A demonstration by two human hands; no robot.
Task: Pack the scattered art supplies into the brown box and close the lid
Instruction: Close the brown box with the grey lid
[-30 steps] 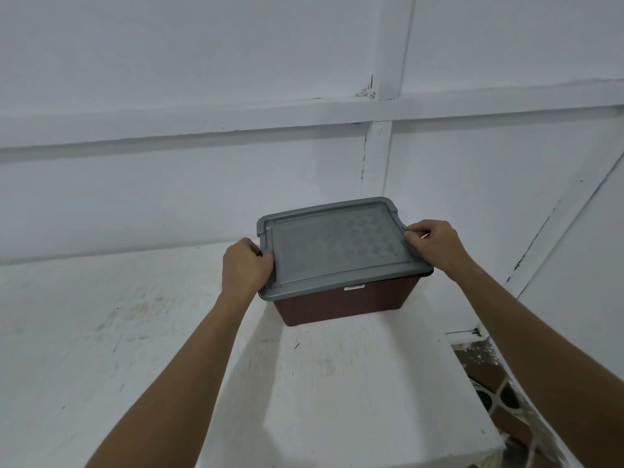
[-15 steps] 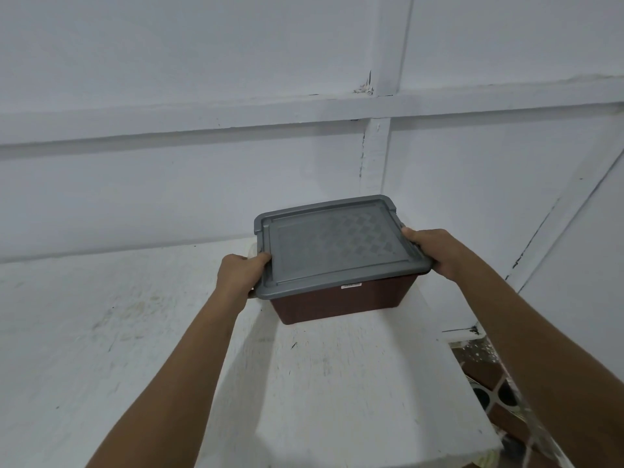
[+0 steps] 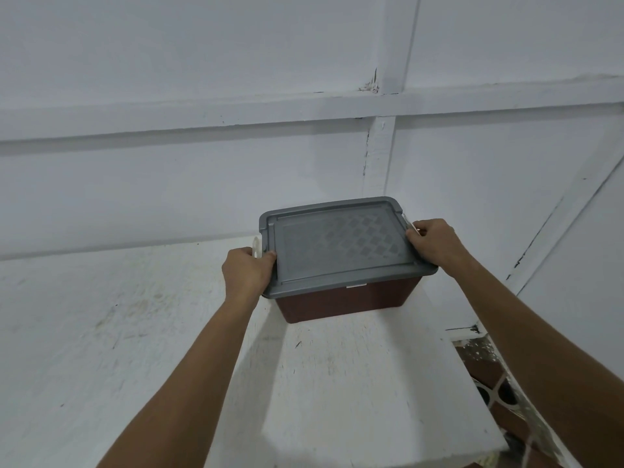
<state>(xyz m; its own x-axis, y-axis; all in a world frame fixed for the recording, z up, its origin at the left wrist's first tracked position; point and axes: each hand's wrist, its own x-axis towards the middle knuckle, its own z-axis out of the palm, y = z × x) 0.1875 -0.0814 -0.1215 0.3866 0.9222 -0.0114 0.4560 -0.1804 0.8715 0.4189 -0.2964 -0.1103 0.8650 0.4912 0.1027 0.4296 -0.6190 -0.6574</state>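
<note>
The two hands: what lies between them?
In the head view, the grey lid on the brown box spans the stretch between the left hand and the right hand; each grips a white latch at its end.

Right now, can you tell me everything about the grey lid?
The grey lid looks like hard plastic, rectangular with rounded corners, a raised rim and a diamond pattern. It sits flat on the brown box on a white ledge. The left hand and right hand grip its two ends, by pale side latches.
</note>
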